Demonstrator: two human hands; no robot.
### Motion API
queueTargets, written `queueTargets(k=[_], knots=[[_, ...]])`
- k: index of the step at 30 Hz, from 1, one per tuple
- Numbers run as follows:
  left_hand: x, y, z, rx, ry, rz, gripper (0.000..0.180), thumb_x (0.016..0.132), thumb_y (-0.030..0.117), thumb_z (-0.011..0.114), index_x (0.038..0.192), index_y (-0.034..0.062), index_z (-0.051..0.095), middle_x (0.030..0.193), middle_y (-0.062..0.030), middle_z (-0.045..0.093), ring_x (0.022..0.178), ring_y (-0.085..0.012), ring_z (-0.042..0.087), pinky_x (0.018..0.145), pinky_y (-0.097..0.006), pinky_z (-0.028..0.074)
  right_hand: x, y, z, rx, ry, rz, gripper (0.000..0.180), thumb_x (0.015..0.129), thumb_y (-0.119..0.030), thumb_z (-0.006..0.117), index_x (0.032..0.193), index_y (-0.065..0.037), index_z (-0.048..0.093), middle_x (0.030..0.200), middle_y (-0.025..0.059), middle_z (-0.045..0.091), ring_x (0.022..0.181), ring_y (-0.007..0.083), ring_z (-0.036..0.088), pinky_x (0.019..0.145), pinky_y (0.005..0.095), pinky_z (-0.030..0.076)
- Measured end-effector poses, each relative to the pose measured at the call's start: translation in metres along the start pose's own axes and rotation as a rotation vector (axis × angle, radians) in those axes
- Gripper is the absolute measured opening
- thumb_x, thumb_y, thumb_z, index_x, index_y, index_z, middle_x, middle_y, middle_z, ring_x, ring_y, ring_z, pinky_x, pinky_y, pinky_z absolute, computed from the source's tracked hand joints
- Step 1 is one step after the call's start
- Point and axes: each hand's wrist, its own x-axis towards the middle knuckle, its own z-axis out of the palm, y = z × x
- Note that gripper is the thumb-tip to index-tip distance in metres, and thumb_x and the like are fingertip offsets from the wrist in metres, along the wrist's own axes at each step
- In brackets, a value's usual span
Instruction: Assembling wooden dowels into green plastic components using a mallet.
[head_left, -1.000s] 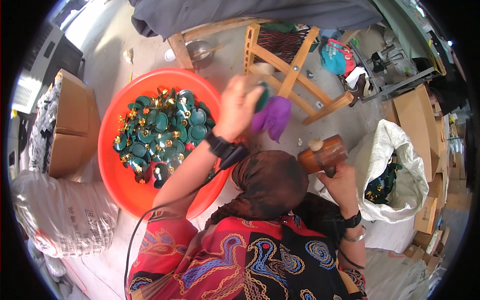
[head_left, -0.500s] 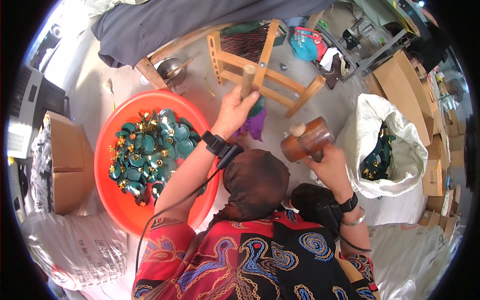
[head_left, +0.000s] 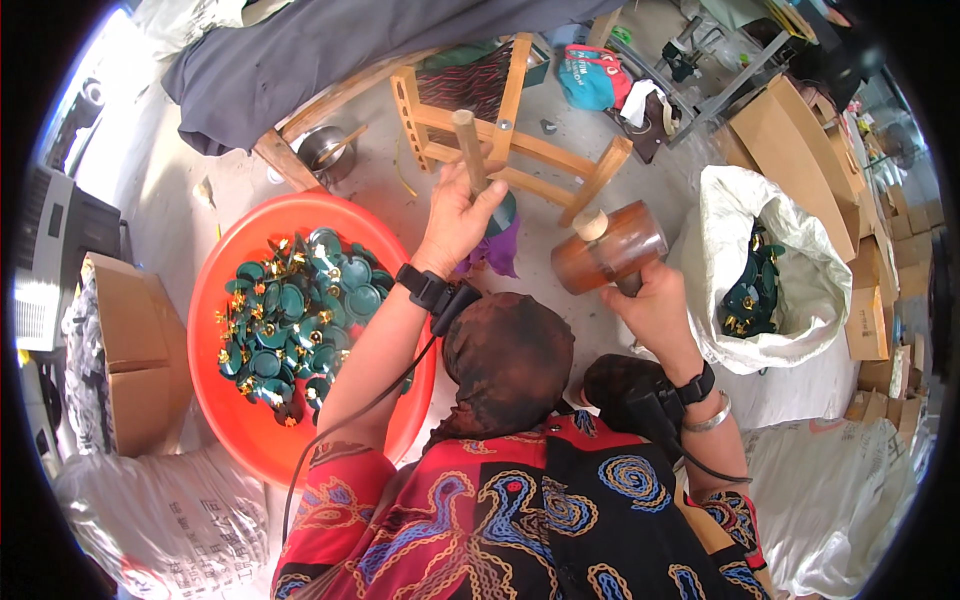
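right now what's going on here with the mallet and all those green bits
A person sits on the floor, left hand gripping an upright wooden peg over a green round piece on purple cloth. The right hand holds a brown wooden mallet raised beside it. A round orange plastic tub of green-and-gold pieces sits to the left, a white sack with more to the right.

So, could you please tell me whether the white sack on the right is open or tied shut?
Open: the white sack has its mouth spread wide, showing green pieces inside.
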Motion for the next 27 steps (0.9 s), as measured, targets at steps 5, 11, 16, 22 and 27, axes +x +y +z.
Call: queueTargets(k=[5, 11, 16, 22, 27], knots=[[-0.003, -0.004, 0.001, -0.359, -0.065, -0.290, 0.029, 0.089, 0.026, 0.055, 0.104, 0.0022, 0.059, 0.097, -0.0054, 0.064, 0.093, -0.0135, 0.057, 0.083, -0.030, 0.045, 0.017, -0.013, -0.005, 0.029, 0.045, -0.083, 0.029, 0.065, -0.010, 0.070, 0.090, 0.000, 0.060, 0.072, 0.0182, 0.061, 0.067, 0.0340, 0.061, 0.061, 0.0348, 0.048], [-0.007, -0.007, 0.003, -0.199, -0.070, -0.199, 0.025, 0.089, 0.023, 0.056, 0.100, 0.0011, 0.059, 0.085, -0.0039, 0.064, 0.080, -0.0112, 0.058, 0.075, -0.027, 0.047, 0.078, -0.080, -0.048, -0.169, 0.247, -0.524, 0.028, 0.067, -0.014, 0.073, 0.086, -0.002, 0.058, 0.077, 0.0191, 0.062, 0.072, 0.0345, 0.062, 0.062, 0.0376, 0.049], [-0.007, -0.004, 0.003, -0.118, -0.002, -0.082, 0.023, 0.087, 0.023, 0.058, 0.096, 0.0011, 0.058, 0.079, -0.0077, 0.064, 0.073, -0.0168, 0.062, 0.067, -0.030, 0.048, 0.110, -0.160, -0.088, -0.053, 0.578, -0.737, 0.028, 0.067, -0.018, 0.075, 0.079, 0.001, 0.058, 0.061, 0.0118, 0.058, 0.052, 0.0186, 0.052, 0.053, 0.0288, 0.044], [0.002, -0.002, 0.011, -0.059, -0.042, -0.077, 0.022, 0.085, 0.021, 0.059, 0.095, 0.0014, 0.060, 0.080, -0.0104, 0.064, 0.075, -0.0205, 0.062, 0.070, -0.031, 0.048, 0.128, -0.111, -0.042, -0.760, 0.152, -0.439, 0.021, 0.066, -0.006, 0.061, 0.086, -0.001, 0.055, 0.078, 0.0187, 0.060, 0.073, 0.0383, 0.058, 0.062, 0.0428, 0.048], [-0.009, -0.008, -0.004, -0.398, -0.076, -0.315, 0.024, 0.091, 0.025, 0.053, 0.096, 0.0027, 0.060, 0.087, -0.0024, 0.064, 0.080, -0.0122, 0.056, 0.075, -0.029, 0.045, 0.091, -0.080, -0.043, -0.279, 0.199, -0.294, 0.032, 0.063, -0.005, 0.069, 0.092, -0.001, 0.058, 0.091, 0.0158, 0.062, 0.082, 0.0341, 0.060, 0.074, 0.0362, 0.047]])
